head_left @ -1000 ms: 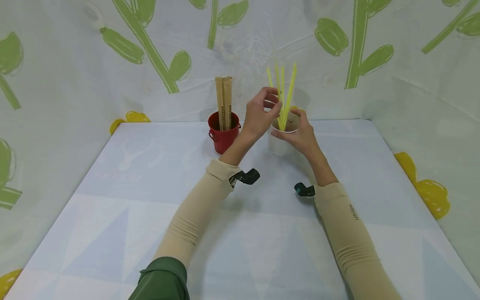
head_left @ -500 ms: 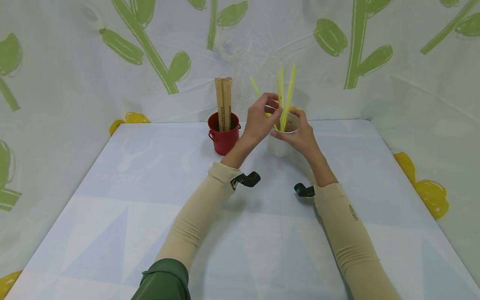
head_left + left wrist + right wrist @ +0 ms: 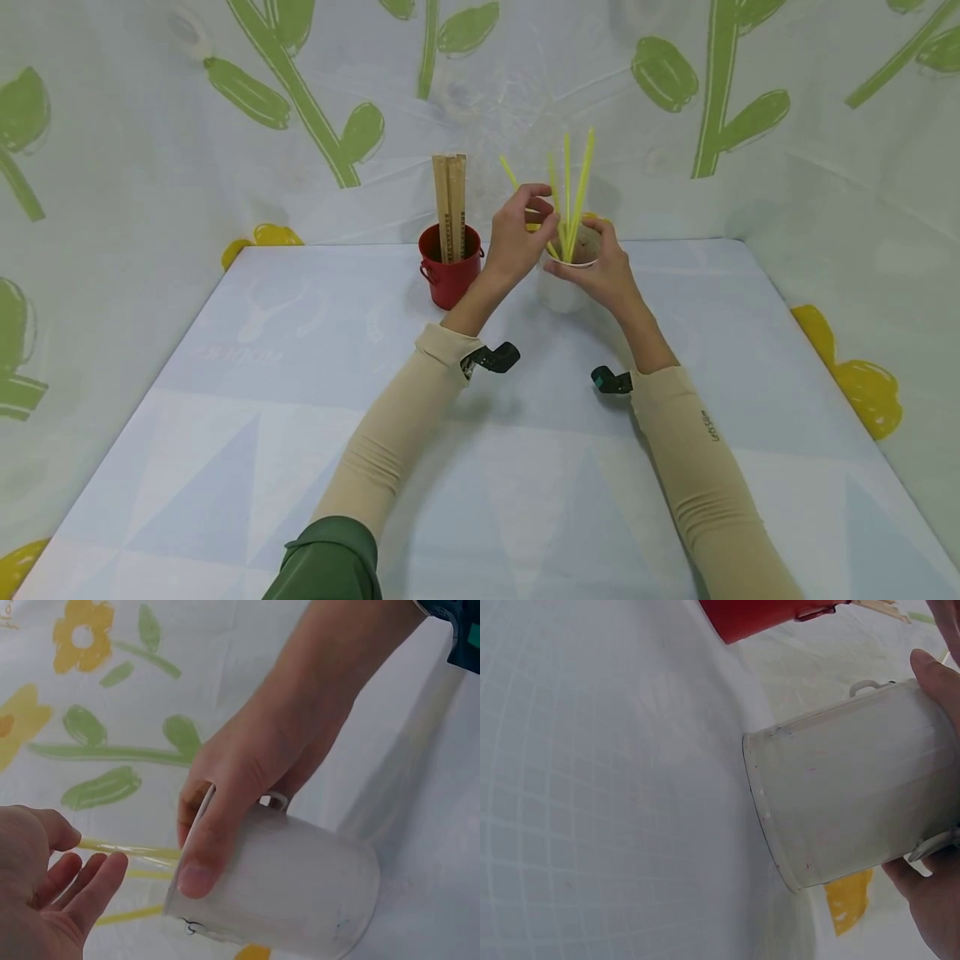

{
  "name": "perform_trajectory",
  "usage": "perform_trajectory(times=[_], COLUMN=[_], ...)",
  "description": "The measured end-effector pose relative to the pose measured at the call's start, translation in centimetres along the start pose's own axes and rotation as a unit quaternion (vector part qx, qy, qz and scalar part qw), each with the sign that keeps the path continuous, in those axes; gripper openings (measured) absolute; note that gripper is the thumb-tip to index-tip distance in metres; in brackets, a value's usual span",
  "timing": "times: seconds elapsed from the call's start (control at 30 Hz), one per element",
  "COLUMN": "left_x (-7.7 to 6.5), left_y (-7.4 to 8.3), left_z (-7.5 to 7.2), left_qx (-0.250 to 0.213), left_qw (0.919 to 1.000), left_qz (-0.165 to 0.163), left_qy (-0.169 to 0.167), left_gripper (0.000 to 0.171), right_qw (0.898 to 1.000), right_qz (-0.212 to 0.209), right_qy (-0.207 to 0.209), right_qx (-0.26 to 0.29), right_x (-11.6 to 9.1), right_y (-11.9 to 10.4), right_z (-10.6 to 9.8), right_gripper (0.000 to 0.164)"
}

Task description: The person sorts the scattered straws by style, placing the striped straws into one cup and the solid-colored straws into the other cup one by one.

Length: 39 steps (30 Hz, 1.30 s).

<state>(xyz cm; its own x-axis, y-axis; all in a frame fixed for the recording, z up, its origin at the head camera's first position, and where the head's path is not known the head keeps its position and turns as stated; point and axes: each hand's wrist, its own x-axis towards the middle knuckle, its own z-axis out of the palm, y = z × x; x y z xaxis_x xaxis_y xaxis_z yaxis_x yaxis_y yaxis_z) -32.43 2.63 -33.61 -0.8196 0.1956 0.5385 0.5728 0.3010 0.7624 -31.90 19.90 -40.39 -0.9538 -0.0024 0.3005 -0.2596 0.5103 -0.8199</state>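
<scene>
A white bucket (image 3: 561,293) with small side loops stands near the back of the table, several yellow straws (image 3: 582,179) rising from it. My right hand (image 3: 609,271) grips its rim, thumb on the near side and fingers on the far side. Over the opening, my left hand (image 3: 519,232) has its fingertips curled at one straw. Up close in the left wrist view, a digit's tip meets that yellow straw (image 3: 127,849). Another straw (image 3: 509,172) leans out to the left, partly hidden behind the left hand. In the right wrist view the white bucket (image 3: 847,784) fills the right side.
Left of the white bucket stands a red bucket (image 3: 452,285) holding several paper-wrapped sticks (image 3: 448,200). The left forearm passes close in front of it. Behind the table (image 3: 315,467) hangs a sheet (image 3: 495,100) with a plant print.
One straw has tipped over to the left behind my left hand. That hand has dipped slightly, and a second straw has shifted a little. The right hand keeps its grip on the bucket.
</scene>
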Motion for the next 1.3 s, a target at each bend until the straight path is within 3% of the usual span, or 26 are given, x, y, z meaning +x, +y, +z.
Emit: perform_trajectory(times=[0.3,0.63,0.83,1.0,1.3], left_x=[-0.3,-0.9,-1.1,-0.9,-1.1], left_y=[0.0,-0.3,-0.1,0.3,0.6], left_z=[-0.2,-0.1,-0.1,-0.5,-0.6], left_qx=[0.000,-0.005,-0.023,-0.023,-0.018], left_qw=[0.9997,0.9980,0.9978,0.9988,0.9983], left_qz=[-0.025,-0.035,-0.045,-0.035,-0.019], left_qy=[-0.002,-0.053,-0.042,-0.027,-0.051], left_gripper=[0.038,0.039,0.047,0.048,0.048], right_qw=[1.000,1.000,1.000,1.000,1.000], right_qz=[0.005,0.002,0.002,-0.006,-0.014], right_qy=[-0.001,-0.007,-0.002,-0.003,0.001], right_qx=[0.002,0.018,0.014,0.011,0.014], right_x=[0.1,0.1,0.1,0.1,0.1], right_y=[-0.1,0.1,0.3,0.2,0.3], right_z=[0.0,0.0,0.0,0.1,-0.1], right_gripper=[0.097,0.097,0.096,0.095,0.096])
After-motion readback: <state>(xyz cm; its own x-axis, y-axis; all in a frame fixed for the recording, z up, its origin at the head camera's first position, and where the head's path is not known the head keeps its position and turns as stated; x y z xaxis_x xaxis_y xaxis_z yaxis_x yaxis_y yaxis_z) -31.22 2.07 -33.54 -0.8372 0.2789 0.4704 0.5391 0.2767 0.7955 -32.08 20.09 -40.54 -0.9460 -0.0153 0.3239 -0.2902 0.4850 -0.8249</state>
